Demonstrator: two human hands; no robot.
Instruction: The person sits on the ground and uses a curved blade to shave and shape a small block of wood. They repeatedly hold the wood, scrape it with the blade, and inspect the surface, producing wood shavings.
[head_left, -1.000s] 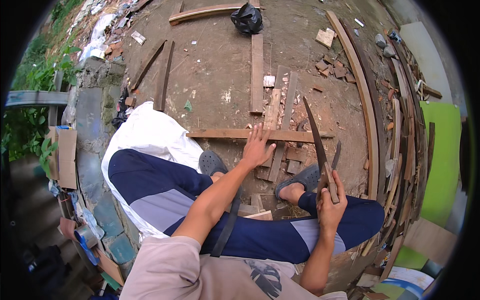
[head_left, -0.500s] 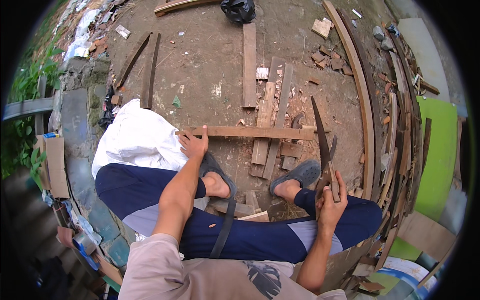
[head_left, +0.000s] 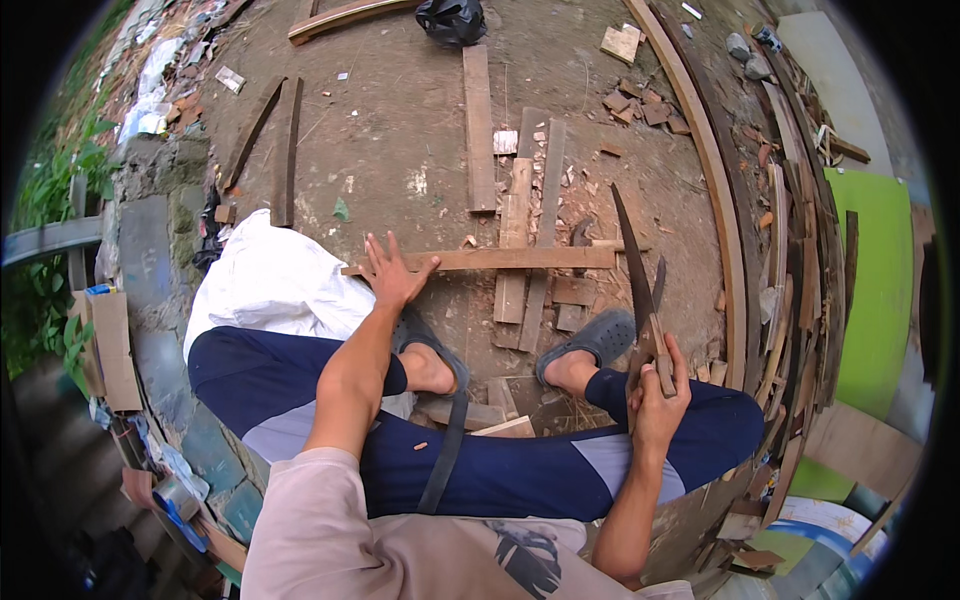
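A long brown wooden strip (head_left: pixel 500 259) lies crosswise in front of my feet, over several shorter slats. My left hand (head_left: pixel 397 280) rests with fingers spread on its left part, not wrapped round it. Over my right thigh, my right hand (head_left: pixel 660 405) is closed round the wooden handle of a handsaw (head_left: pixel 630 255), whose dark toothed blade points up and away. A shorter dark blade (head_left: pixel 659 283) shows beside it; I cannot tell whether it belongs to the saw. Past the strip's right end lies what looks like a hammer (head_left: pixel 579 233), partly hidden.
A white sack (head_left: pixel 275 280) lies at the left by a low block wall (head_left: pixel 150 240). Slats (head_left: pixel 512 235), wood chips and offcuts are strewn ahead. Long boards (head_left: pixel 700 150) and a lumber pile line the right side. A black plastic bag (head_left: pixel 450 22) sits at the far end.
My left hand has slid slightly right along the strip, and its fingers have spread wider. My right hand still holds the saw, nearly unmoved. The whole view has shifted a little.
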